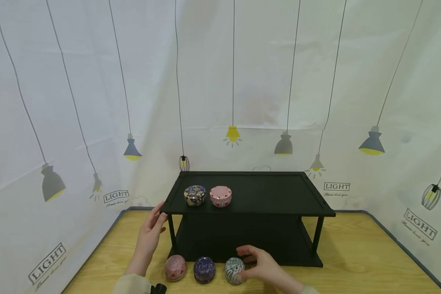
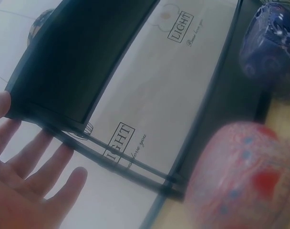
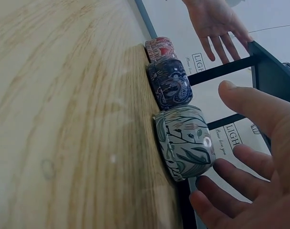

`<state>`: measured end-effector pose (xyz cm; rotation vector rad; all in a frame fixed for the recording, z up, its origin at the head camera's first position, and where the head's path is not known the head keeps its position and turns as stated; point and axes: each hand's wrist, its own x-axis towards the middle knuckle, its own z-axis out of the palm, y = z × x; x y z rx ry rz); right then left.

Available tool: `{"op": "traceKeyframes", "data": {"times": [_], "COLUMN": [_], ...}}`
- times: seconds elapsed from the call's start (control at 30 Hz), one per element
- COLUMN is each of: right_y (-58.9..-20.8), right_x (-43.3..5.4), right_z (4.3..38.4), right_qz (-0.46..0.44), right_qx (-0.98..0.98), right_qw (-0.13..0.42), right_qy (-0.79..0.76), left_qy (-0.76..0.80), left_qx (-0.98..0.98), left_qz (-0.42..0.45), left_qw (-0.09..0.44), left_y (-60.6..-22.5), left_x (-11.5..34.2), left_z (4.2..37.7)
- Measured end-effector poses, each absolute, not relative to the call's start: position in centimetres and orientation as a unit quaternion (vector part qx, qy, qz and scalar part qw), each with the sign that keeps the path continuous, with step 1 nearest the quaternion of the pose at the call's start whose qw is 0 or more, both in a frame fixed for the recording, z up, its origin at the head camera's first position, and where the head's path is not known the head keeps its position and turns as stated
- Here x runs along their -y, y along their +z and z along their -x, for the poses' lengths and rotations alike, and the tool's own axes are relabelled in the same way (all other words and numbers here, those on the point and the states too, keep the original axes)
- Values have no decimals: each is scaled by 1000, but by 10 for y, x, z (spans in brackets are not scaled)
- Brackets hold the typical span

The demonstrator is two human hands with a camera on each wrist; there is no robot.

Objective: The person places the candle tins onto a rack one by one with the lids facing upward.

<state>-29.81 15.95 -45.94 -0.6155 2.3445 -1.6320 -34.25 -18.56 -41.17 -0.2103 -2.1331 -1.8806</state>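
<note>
A row of three round patterned tins lies on the table in front of a black two-tier shelf (image 1: 268, 196): a pink tin (image 1: 175, 268), a dark blue tin (image 1: 204, 270) and a white tin with green leaves (image 3: 185, 140). My right hand (image 1: 264, 266) is around the leaf-patterned tin, thumb and fingers spread apart; whether a fingertip touches it I cannot tell. At the shelf's left front corner, my left hand (image 1: 150, 234) touches the edge of the upper board with extended fingers. On that board stand a navy-and-yellow tin (image 1: 194, 196) and a pink tin with hearts (image 1: 220, 196).
The wooden table (image 1: 360, 253) extends on both sides of the shelf. Behind it hangs a pale cloth (image 1: 264, 81) printed with lamps. Black posts (image 1: 317, 235) hold up the upper board, and the lower board lies close behind the front tins.
</note>
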Motion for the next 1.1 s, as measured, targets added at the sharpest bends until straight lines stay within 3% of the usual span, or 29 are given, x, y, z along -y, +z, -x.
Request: {"op": "traceKeyframes", "data": {"times": [1.1], "right_y": [-473], "right_x": [-149], "right_z": [302], "right_qz": [196], "right_qx": [-798], "right_qw": [135], "right_qy": [-554], "left_qy": [-656], "left_qx": [738], "left_qz": [76], "left_qw": [140], "left_y": [-410], "left_x": [187], "left_z": [340]}}
